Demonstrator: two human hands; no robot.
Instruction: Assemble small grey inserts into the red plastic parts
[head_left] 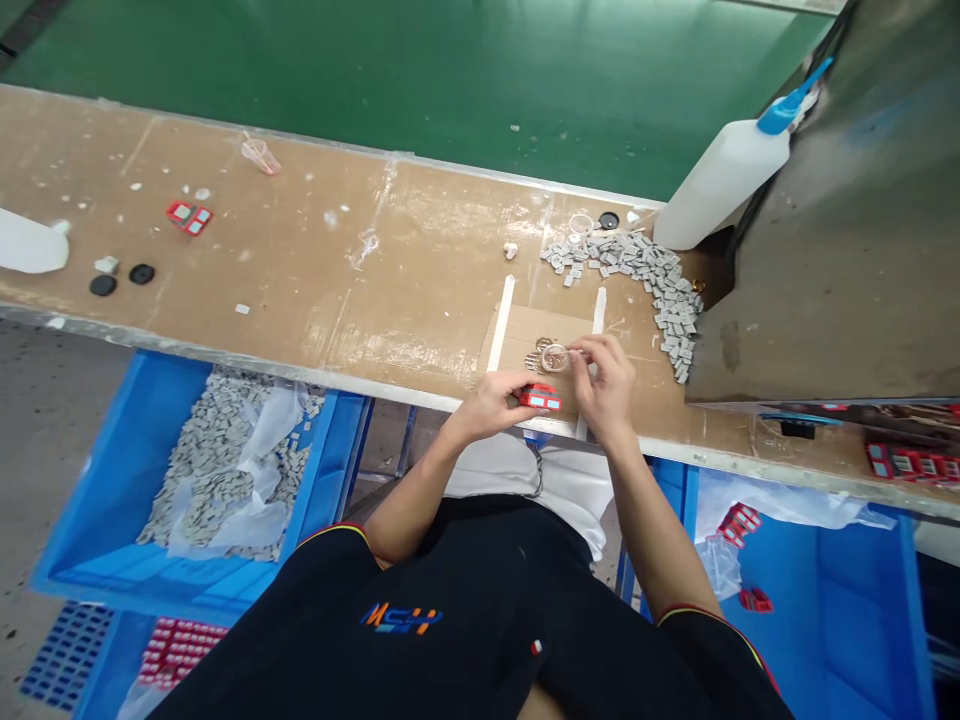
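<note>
My left hand (491, 405) grips a small red toy piece with grey and white panels (541, 397), thumb and fingers at its left end, just over the table's front edge. My right hand (606, 385) is closed in a pinch at the right side of a small clear round cup (555, 358). What lies between those fingertips is too small to make out. Under the cup is a cardboard sheet (517, 325), with dark, shiny marks beside the cup. White strips (502, 322) run along the sheet's left and right sides.
Small grey tiles (637, 258) are heaped at the right, beside a white bottle with a blue nozzle (727, 180) and a metal box (840, 250). Another red piece (189, 217) lies far left. Blue bins (90, 520) stand below the table, one with grey tiles, one with red pieces.
</note>
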